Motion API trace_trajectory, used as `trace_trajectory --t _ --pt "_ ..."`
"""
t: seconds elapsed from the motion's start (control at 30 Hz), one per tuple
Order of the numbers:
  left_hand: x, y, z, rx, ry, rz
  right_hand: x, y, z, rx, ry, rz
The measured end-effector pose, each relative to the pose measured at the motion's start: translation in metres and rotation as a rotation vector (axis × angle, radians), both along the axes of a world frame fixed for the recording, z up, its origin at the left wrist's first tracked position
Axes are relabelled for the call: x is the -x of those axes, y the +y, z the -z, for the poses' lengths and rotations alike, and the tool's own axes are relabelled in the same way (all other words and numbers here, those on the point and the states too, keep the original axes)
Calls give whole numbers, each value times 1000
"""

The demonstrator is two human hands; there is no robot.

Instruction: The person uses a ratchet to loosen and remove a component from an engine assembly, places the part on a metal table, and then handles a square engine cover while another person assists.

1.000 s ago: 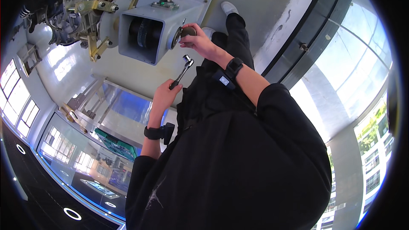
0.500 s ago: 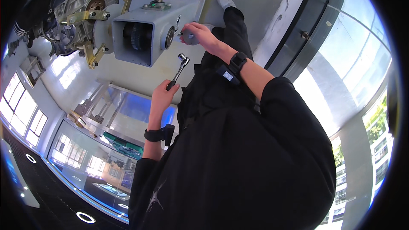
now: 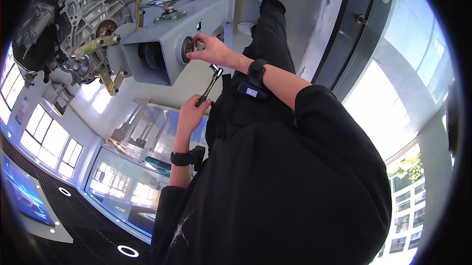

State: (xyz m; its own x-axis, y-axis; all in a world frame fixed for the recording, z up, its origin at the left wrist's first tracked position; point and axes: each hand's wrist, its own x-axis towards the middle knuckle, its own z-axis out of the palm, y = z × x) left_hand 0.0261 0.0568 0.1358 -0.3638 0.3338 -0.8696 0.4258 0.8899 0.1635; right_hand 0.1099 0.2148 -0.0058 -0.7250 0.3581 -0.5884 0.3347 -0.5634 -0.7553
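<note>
My left hand [image 3: 192, 112] is closed round the dark handle of a ratchet wrench [image 3: 211, 86], its chrome head and socket pointing up and away from me. My right hand [image 3: 216, 53] reaches to the side of a grey box-shaped housing [image 3: 172, 28], thumb and fingers curled at a round dark-rimmed opening [image 3: 187, 49]. Between those fingers a round metal cap [image 3: 199, 46] shows only in part, up against the opening; whether it sits inside, I cannot tell. Through the housing's square open end a dark ribbed gear [image 3: 151, 55] is visible.
A chrome handwheel [image 3: 169, 0] stands on top of the housing. An engine [image 3: 93, 24] is mounted on its left with yellow brackets [image 3: 115, 81]. A metal-framed table [image 3: 157, 122] lies left of my left arm, and a dark-framed door [image 3: 355, 29] is on the right.
My right hand has moved left with the metal cap, from beside the housing to its round opening. The view has shifted; my left hand still holds the ratchet wrench.
</note>
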Motion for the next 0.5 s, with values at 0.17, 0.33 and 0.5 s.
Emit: trace_trajectory --t 0.17,0.33,0.5 --pt "0 -2 2 22 13 57 4 2 -2 -25 1 74" --pt "2 -1 2 35 28 70 0 3 -1 -121 32 89" --pt "4 3 1 51 33 108 1 1 3 -163 50 105"
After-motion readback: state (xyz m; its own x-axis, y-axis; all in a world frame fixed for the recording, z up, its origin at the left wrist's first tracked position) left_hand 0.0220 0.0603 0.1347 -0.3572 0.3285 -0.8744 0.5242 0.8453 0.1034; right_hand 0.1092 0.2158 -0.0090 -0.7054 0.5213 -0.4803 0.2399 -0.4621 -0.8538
